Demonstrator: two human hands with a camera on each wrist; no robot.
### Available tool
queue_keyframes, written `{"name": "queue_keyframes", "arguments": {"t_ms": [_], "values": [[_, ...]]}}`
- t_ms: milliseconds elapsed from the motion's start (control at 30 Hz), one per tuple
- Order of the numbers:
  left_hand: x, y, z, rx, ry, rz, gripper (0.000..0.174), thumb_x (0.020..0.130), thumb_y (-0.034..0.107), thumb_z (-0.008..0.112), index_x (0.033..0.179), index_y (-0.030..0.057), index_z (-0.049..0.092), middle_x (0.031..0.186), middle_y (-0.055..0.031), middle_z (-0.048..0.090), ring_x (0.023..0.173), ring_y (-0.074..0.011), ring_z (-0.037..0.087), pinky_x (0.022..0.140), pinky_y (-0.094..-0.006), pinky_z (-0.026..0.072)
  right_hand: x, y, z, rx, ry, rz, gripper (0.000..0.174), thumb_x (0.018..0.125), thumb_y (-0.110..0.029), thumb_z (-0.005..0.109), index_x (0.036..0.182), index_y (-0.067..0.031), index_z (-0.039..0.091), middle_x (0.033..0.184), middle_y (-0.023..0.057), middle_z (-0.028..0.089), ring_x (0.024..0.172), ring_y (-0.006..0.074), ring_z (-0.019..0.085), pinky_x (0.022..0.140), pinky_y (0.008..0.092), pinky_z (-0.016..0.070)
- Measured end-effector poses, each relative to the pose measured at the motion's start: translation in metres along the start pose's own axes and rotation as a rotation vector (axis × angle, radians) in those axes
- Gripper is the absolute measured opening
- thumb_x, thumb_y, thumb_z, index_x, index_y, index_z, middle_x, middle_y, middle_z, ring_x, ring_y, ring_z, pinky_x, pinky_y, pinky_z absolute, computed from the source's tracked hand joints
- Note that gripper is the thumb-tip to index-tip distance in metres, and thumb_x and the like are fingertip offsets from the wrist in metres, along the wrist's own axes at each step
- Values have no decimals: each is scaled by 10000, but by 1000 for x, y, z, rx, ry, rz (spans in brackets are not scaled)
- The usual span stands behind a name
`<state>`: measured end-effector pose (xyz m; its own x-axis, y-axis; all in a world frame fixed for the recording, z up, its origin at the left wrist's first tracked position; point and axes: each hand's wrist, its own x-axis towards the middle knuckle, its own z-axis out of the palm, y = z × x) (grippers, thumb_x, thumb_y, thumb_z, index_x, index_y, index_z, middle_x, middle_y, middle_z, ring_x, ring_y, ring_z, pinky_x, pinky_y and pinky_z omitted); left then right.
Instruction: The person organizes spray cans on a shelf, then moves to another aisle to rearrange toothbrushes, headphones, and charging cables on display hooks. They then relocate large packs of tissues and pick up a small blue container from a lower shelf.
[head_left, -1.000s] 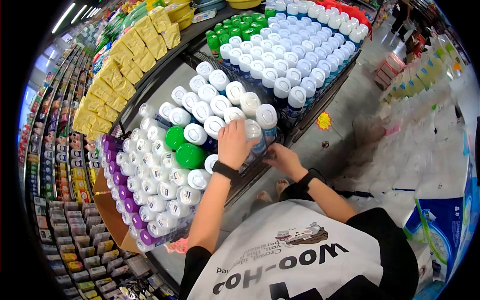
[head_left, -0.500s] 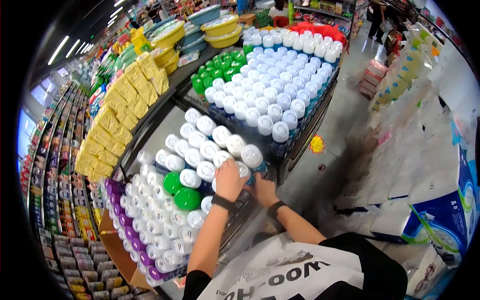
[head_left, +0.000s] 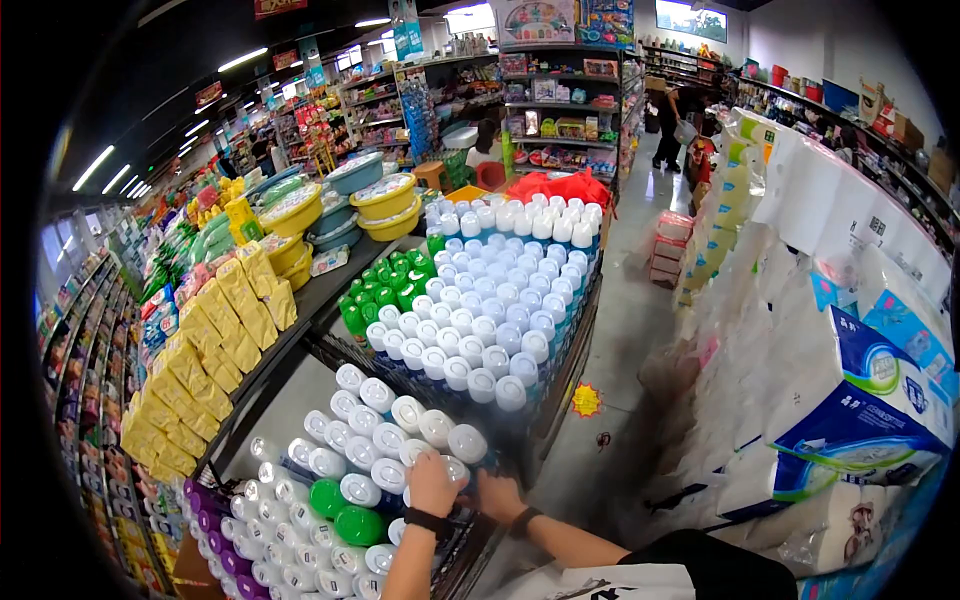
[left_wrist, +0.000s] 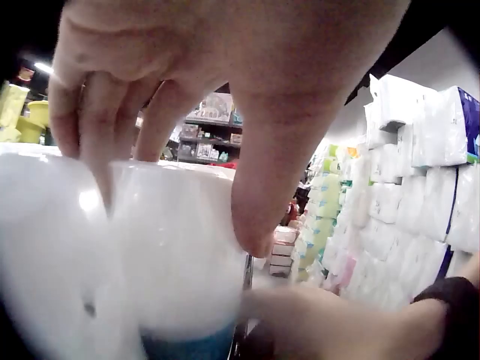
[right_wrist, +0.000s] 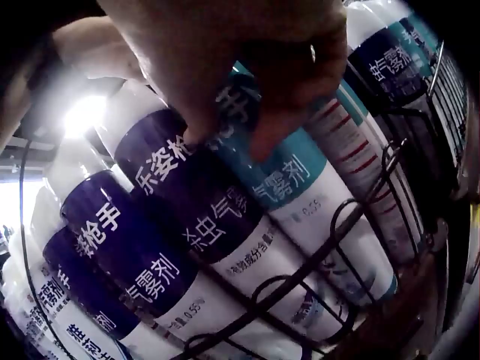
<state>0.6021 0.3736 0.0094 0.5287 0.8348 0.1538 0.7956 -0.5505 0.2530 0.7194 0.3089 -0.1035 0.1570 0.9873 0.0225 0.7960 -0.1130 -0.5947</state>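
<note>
My left hand (head_left: 433, 485) holds a white-capped aerosol can at the front edge of the wire basket. In the left wrist view its thumb lies on one side of the white cap (left_wrist: 176, 240), and fingers reach down the other side, against a neighbouring cap (left_wrist: 45, 232). Just right of it, my right hand (head_left: 498, 495) is at the side of the cans. The right wrist view shows its thumb and a finger around the upper body of a teal-and-white aerosol can (right_wrist: 292, 172). A dark blue aerosol can (right_wrist: 161, 157) leans beside that one.
Two green caps (head_left: 357, 525) and a block of clear-white caps (head_left: 300, 545) stand left of my hands. Thin wire of the basket (right_wrist: 281, 296) fronts the cans. Beyond is another full basket of white caps (head_left: 480, 340). Stacked tissue packs (head_left: 760, 400) line the aisle's right side.
The head view has tilted up, so the baskets sit lower in it. My right hand has come up from the basket edge to the cans, close to the left hand, which stays on its can.
</note>
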Motion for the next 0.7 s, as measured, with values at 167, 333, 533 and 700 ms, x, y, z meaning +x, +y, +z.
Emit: {"name": "queue_keyframes", "arguments": {"t_ms": [167, 333, 533, 700], "values": [[3, -5, -2, -44, -100, -19, 548, 619, 307, 823, 1011, 41, 548, 978, -154, 571, 941, -345, 556, 783, -462, 426, 1, 4, 13, -97, 14, -47, 600, 809, -574, 595, 1035, -27, 501, 766, 186, 661, 658, 371, 653, 612, 480, 507], [7, -16, 0, -108, -85, 83, 530, 606, 255, 824, 1017, 58, 554, 979, -137, 575, 937, -343, 559, 760, -464, 431, 0, 7, 10, -111, 106, -124, 517, 822, -479, 625, 976, -5, 491, 670, 171, 637, 556, 338, 630, 471, 433, 473], [13, -27, 7, -203, -46, 242, 547, 553, 101, 826, 1037, 63, 574, 1035, -159, 586, 973, -370, 572, 791, -450, 481, 3, 0, -18, -225, 55, -173, 448, 804, -474, 638, 838, -29, 603, 684, 139, 650, 598, 325, 646, 519, 442, 495], [15, -30, 1, -222, -134, 243, 606, 555, 96, 822, 1104, 92, 566, 1077, -120, 582, 1013, -343, 571, 808, -463, 454, 2, 7, -68, -168, -141, -69, 404, 798, -503, 647, 829, -102, 676, 755, 114, 674, 732, 303, 672, 624, 422, 522]]}}
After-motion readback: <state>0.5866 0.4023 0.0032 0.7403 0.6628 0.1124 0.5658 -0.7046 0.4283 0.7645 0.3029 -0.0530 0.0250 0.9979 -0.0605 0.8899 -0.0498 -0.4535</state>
